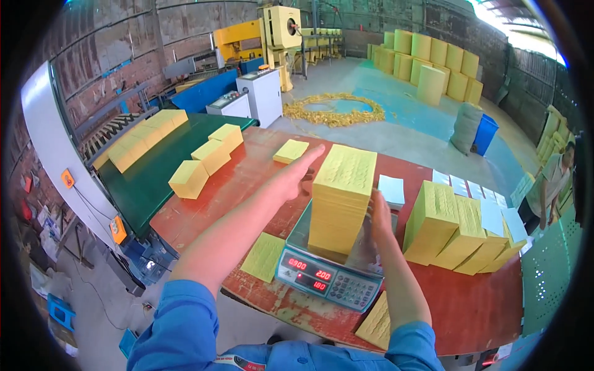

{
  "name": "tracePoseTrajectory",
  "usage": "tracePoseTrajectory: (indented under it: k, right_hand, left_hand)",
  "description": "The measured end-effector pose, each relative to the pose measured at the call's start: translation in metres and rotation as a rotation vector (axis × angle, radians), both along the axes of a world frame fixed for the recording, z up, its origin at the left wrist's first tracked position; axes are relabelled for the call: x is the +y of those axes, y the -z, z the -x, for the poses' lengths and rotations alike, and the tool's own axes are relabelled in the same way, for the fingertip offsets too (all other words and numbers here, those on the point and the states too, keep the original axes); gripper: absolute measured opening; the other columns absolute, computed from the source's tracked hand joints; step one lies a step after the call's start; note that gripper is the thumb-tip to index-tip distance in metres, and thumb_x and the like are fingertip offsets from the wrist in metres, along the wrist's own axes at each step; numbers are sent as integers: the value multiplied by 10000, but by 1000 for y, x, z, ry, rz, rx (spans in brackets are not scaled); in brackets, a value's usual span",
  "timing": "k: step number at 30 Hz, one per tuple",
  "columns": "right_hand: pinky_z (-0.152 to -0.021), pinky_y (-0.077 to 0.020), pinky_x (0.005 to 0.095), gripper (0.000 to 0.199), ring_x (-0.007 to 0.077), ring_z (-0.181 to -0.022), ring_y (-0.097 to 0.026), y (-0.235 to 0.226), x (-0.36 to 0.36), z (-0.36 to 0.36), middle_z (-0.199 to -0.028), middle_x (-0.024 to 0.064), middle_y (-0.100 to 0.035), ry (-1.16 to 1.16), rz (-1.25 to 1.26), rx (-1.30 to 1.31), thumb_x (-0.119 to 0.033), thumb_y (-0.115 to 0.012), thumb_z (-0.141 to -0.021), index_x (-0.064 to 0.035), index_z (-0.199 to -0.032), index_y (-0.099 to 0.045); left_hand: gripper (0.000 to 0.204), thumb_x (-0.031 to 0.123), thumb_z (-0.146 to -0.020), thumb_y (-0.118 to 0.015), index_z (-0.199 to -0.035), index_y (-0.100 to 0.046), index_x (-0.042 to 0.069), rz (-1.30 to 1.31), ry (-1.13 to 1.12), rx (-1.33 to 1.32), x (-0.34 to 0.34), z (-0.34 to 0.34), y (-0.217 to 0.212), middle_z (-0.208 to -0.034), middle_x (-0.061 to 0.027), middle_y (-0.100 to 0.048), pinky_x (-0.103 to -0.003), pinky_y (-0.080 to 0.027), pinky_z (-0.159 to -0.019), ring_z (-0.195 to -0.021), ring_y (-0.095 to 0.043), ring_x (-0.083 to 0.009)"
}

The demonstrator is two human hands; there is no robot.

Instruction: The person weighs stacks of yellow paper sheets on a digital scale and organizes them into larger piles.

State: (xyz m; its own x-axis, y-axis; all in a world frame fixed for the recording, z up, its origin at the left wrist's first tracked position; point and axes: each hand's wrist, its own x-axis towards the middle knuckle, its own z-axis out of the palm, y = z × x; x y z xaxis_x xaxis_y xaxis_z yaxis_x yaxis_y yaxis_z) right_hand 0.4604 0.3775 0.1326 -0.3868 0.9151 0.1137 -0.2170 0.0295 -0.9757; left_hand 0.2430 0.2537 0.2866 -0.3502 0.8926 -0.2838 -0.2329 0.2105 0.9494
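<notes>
A tall stack of yellow paper sheets (pixel 339 213) with a wavy pressed pattern on top stands upright on a digital weighing scale (pixel 331 285), whose red display is lit. My left hand (pixel 298 176) is raised to the left of the stack's upper part, fingers stretched out, with a small gap visible between them. At the stack's right side, my right hand (pixel 380 217) stands upright with its fingers extended. Whether its palm touches the paper I cannot tell. A loose yellow sheet (pixel 263 257) lies left of the scale, another yellow sheet (pixel 375 321) below its right corner.
Several leaning yellow stacks (pixel 433 216) fill the red table's right side, with pale slips (pixel 492 216) on some. Yellow blocks (pixel 189 179) sit at the left beside a green conveyor belt (pixel 139 179). A low yellow pile (pixel 290 151) lies behind my left hand. A person (pixel 550 182) stands far right.
</notes>
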Motion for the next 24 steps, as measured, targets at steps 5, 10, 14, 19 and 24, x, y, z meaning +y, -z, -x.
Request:
tracePoseTrajectory:
  k: [5,10,14,19,24]
  right_hand:
    - [-998,-407,311,579,170,-1147,-542,18,3,19,-1248,122,-629,-133,23,139,-453,-390,-1056,43,-1277,-591]
    - [-985,-419,322,558,174,-1094,-563,28,-41,-12,-1168,145,-650,-98,-151,-64,-415,-365,-1073,71,-1215,-599]
    - [-992,-426,308,407,191,-1099,-580,15,-77,-32,-1140,143,-645,-62,-144,-84,-306,-442,-1056,20,-1256,-582]
    - [-897,-497,301,303,159,-1060,-614,13,-146,-82,-1137,81,-645,163,-29,-10,-154,-530,-1008,9,-1260,-575]
    - [-914,-520,368,373,218,-1028,-647,52,-203,-62,-1149,114,-652,-135,588,152,-287,-511,-1027,4,-1252,-576]
  left_hand:
    - [521,412,-890,-707,-1305,-604,116,60,226,-76,9,-16,1,-1314,-45,-632,-349,-479,-999,-1190,-600,-152]
    - [562,412,-902,-681,-1352,-566,97,223,357,49,-19,-10,-14,-1350,-49,-614,-350,-479,-1013,-1192,-608,-153]
    - [578,416,-918,-651,-1376,-540,81,338,485,140,-29,-9,-16,-1338,-72,-619,-345,-483,-1005,-1181,-612,-158]
    - [532,390,-932,-631,-1346,-564,62,279,471,216,-6,-9,-4,-1258,-69,-658,-345,-490,-988,-1126,-638,-176]
    - [490,374,-941,-615,-1317,-590,62,138,416,96,9,36,26,-1201,-76,-681,-356,-524,-921,-1065,-663,-198]
